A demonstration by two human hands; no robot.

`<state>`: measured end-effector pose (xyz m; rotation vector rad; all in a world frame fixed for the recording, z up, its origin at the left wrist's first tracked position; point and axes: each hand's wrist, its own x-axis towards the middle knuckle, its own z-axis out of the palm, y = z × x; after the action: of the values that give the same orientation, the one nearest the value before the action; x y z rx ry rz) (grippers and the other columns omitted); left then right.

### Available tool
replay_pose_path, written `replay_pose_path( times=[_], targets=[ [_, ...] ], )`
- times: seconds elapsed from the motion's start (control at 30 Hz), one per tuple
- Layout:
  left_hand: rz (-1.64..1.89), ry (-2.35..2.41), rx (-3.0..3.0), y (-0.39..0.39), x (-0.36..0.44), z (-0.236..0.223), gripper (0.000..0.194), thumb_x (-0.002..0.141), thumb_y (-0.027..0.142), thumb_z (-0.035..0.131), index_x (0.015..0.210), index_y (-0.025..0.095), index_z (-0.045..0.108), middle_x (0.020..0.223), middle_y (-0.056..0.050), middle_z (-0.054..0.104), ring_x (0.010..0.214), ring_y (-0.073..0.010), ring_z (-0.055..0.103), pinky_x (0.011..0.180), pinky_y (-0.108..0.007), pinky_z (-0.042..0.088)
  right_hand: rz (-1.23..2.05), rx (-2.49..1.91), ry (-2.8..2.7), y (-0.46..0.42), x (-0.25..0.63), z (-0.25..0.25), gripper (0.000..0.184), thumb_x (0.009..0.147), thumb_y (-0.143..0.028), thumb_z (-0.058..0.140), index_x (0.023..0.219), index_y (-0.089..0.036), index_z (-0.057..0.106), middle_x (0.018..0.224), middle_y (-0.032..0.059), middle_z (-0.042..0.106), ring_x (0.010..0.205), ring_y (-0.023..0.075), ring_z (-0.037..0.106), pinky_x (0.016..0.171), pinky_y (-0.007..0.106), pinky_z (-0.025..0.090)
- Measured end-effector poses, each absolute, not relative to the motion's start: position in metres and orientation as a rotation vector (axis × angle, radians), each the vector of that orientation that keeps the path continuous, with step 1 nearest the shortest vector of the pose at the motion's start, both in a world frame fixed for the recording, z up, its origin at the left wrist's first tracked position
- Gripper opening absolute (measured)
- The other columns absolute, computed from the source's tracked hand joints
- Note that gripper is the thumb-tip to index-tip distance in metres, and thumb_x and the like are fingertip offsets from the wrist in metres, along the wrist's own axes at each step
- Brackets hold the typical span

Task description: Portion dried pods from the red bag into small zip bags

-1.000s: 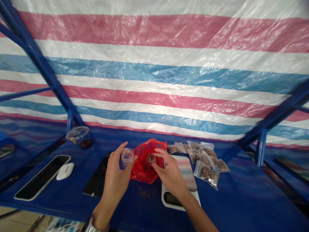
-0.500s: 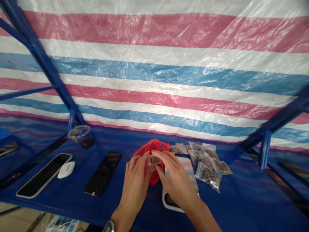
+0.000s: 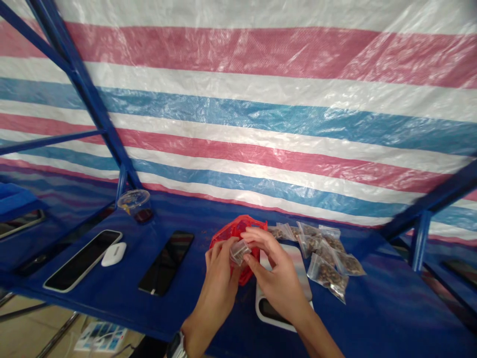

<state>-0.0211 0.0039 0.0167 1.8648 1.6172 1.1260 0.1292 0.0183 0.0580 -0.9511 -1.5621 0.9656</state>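
My left hand [image 3: 219, 278] and my right hand [image 3: 278, 278] meet over the blue table [image 3: 391, 313], both pinching a small clear plastic bag [image 3: 238, 250] with brown bits inside. Just behind the bag lies a crumpled red plastic bag [image 3: 233, 231]. Under my right hand sits a white digital scale [image 3: 288, 258] with a striped platform. To the right of the scale lie several small clear bags of brown pieces [image 3: 328, 253].
A black phone [image 3: 166, 262] lies left of my hands. Further left are a white-rimmed phone or tablet [image 3: 82, 259] and a white earbud case [image 3: 114, 253]. A clear lidded cup [image 3: 134, 205] stands at the back left. A striped tarp hangs behind.
My left hand left a small clear cup and came right to join my right hand. Both now pinch a small clear bag in front of the red bag. The camera shifted slightly.
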Motion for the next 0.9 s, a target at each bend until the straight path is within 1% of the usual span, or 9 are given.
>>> replay_pose_path(
  times=[0.1, 0.2, 0.27, 0.33, 0.5, 0.63, 0.77, 0.83, 0.9],
  targets=[
    [1.163, 1.606, 1.883, 0.003, -0.024, 0.019, 0.041, 0.099, 0.021, 0.05, 0.139, 0.028, 0.053, 0.132, -0.009, 0.063, 0.122, -0.0272, 0.055, 0.105, -0.049, 0.047, 1.103, -0.915, -1.451, 0.019, 0.125, 0.058, 0.036, 0.094, -0.032, 0.068, 0.13, -0.027, 0.062, 0.134, 0.007, 0.069, 0.123, 0.0218, 0.066, 0.106, 0.036, 0.054],
    [1.164, 1.654, 1.952, 0.003, -0.027, 0.021, 0.047, 0.098, 0.021, 0.051, 0.145, 0.026, 0.048, 0.134, -0.01, 0.062, 0.123, -0.0281, 0.055, 0.105, -0.049, 0.046, 1.155, -0.925, -1.496, 0.017, 0.126, 0.067, 0.028, 0.094, -0.03, 0.067, 0.121, -0.026, 0.066, 0.121, 0.0062, 0.074, 0.111, 0.0217, 0.072, 0.098, 0.034, 0.059],
    [1.155, 1.682, 2.021, 0.003, -0.027, 0.021, 0.053, 0.097, 0.018, 0.049, 0.149, 0.025, 0.043, 0.136, -0.011, 0.062, 0.124, -0.0289, 0.055, 0.106, -0.051, 0.045, 1.011, -0.978, -1.615, 0.013, 0.129, 0.075, 0.024, 0.092, -0.024, 0.067, 0.116, -0.027, 0.069, 0.117, 0.0048, 0.075, 0.109, 0.0214, 0.072, 0.097, 0.032, 0.058],
    [1.161, 1.678, 2.081, 0.003, -0.026, 0.022, 0.054, 0.096, 0.015, 0.047, 0.149, 0.024, 0.043, 0.136, -0.011, 0.063, 0.125, -0.0295, 0.055, 0.106, -0.052, 0.044, 0.819, -0.994, -1.78, 0.009, 0.134, 0.084, 0.028, 0.093, -0.017, 0.063, 0.117, -0.029, 0.069, 0.121, 0.0038, 0.073, 0.114, 0.0208, 0.069, 0.101, 0.031, 0.056],
    [1.137, 1.628, 2.092, 0.002, -0.02, 0.031, 0.039, 0.094, 0.013, 0.049, 0.13, 0.024, 0.058, 0.124, -0.009, 0.07, 0.118, -0.0301, 0.061, 0.1, -0.052, 0.045, 0.626, -0.912, -2.013, 0.005, 0.145, 0.094, 0.044, 0.097, -0.006, 0.046, 0.127, -0.032, 0.065, 0.127, 0.0031, 0.07, 0.118, 0.0178, 0.067, 0.102, 0.029, 0.054],
    [1.172, 1.697, 1.93, -0.004, -0.023, 0.036, 0.022, 0.096, 0.028, 0.055, 0.115, 0.026, 0.066, 0.111, -0.007, 0.073, 0.105, -0.0298, 0.066, 0.093, -0.048, 0.048, 0.538, -0.969, -1.928, 0.02, 0.15, 0.087, 0.043, 0.096, -0.005, 0.043, 0.125, -0.029, 0.064, 0.126, 0.0045, 0.069, 0.118, 0.0193, 0.066, 0.102, 0.033, 0.053],
    [1.246, 1.695, 1.49, -0.022, -0.022, 0.027, 0.033, 0.092, 0.052, 0.06, 0.11, 0.024, 0.067, 0.104, -0.009, 0.076, 0.095, -0.0294, 0.071, 0.086, -0.041, 0.054, 0.432, -1.15, -2.053, 0.043, 0.146, 0.071, 0.043, 0.092, -0.001, 0.046, 0.119, -0.026, 0.067, 0.121, 0.005, 0.072, 0.116, 0.0219, 0.063, 0.104, 0.037, 0.047],
    [1.182, 1.594, 1.355, -0.033, -0.015, 0.016, 0.035, 0.091, 0.055, 0.059, 0.105, 0.024, 0.067, 0.098, -0.009, 0.076, 0.089, -0.0282, 0.073, 0.08, -0.037, 0.055, 0.393, -1.208, -2.254, 0.052, 0.143, 0.06, 0.042, 0.089, 0.001, 0.051, 0.114, -0.025, 0.071, 0.114, 0.0047, 0.075, 0.115, 0.024, 0.061, 0.104, 0.039, 0.045],
    [1.141, 1.574, 1.287, -0.04, -0.006, 0.004, 0.031, 0.09, 0.053, 0.062, 0.1, 0.025, 0.066, 0.086, -0.007, 0.075, 0.081, -0.0277, 0.073, 0.078, -0.035, 0.055, 0.346, -1.274, -2.375, 0.057, 0.141, 0.049, 0.038, 0.088, -0.001, 0.054, 0.114, -0.023, 0.072, 0.113, 0.0059, 0.075, 0.117, 0.0262, 0.058, 0.104, 0.04, 0.042]
  ],
)
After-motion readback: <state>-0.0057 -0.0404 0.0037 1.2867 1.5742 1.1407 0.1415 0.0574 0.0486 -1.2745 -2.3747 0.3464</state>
